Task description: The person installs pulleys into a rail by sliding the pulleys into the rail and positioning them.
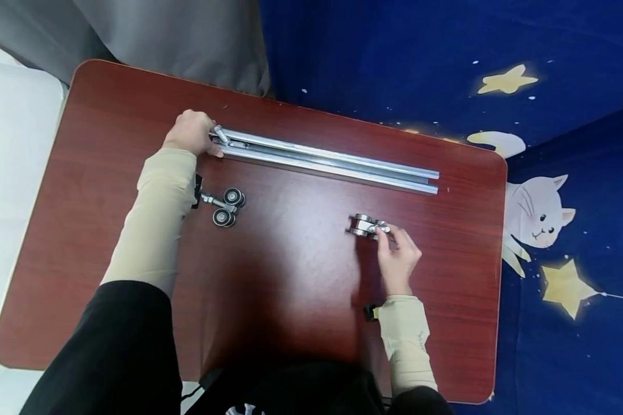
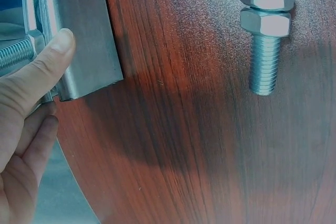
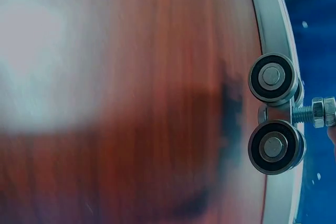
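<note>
L hand (image 1: 189,132) grips the L end of a long silver metal U-channel rail (image 1: 327,168), w/ an upright silver threaded bolt (image 1: 221,134) in that end & a loose grey steel four-wheeled trolley (image 1: 231,208) on the near side. R hand (image 1: 398,259) pinches a 2nd, matching steel trolley (image 1: 364,226), near side of the rail's R half, apart from it. Prob. mid-loading step; next move likely calls for squaring that one to an open rail end.
</note>
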### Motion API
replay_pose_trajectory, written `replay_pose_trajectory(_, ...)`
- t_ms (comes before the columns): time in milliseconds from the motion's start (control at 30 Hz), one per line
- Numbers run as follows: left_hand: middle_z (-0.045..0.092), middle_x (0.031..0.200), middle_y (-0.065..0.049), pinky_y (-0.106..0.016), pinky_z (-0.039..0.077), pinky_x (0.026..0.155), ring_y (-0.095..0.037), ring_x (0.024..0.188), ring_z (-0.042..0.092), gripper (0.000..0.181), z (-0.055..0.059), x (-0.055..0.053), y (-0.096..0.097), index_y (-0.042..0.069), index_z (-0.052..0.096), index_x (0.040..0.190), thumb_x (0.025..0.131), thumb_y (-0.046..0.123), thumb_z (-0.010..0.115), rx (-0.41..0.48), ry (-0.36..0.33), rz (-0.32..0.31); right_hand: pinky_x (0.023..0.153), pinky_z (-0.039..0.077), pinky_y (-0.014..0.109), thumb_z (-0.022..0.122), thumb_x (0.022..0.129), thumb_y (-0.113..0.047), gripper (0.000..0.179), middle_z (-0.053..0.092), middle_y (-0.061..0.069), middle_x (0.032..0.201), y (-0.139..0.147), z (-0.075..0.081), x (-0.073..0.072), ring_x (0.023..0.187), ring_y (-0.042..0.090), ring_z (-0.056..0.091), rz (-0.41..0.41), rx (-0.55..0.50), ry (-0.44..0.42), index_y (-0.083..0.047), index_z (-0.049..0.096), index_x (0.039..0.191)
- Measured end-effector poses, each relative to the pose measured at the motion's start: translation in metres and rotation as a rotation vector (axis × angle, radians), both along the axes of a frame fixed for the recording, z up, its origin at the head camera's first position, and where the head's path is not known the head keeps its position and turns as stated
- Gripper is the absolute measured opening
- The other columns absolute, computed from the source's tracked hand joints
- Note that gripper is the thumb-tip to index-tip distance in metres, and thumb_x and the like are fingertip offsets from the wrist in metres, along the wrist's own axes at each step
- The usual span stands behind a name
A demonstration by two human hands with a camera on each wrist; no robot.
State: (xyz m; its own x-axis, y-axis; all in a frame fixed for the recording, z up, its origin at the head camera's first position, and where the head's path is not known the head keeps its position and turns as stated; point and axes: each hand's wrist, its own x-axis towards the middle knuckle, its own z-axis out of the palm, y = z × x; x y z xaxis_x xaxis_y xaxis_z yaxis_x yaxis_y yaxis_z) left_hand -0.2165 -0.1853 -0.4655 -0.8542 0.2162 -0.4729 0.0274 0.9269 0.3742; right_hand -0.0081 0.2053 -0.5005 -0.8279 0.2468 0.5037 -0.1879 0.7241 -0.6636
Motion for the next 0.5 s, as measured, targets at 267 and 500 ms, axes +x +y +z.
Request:
replay_pose_trajectory(267,0.061,0.101,-0.025,-0.048,0.044,0.073,-0.035,0.082,0.049,0.041,-0.006,0.01,-0.009,-0.008,0.065,0.097,0.067,0.015,0.079,0.0,0.038,-0.018,0.06,0.042,0.004,0.072,0.072,0.0,0.01,0.066,0.016,0.071,0.024,0.007,-0.006,0.057,0.029,0.063,-0.08,0.059,-0.034,0.006,0.067,0.079)
replay_pose_trajectory(500,0.063,0.082,-0.02,-0.048,0.044,0.07,-0.033,0.075,0.049,0.036,-0.009,0.008,-0.013,-0.006,0.066,0.089,0.065,0.016,0.081,-0.022,0.072,-0.044,0.06,0.042,0.009,0.071,0.073,-0.001,0.01,0.066,0.017,0.071,0.044,0.015,-0.018,0.056,0.029,0.061,-0.148,0.101,-0.026,0.006,0.068,0.079)
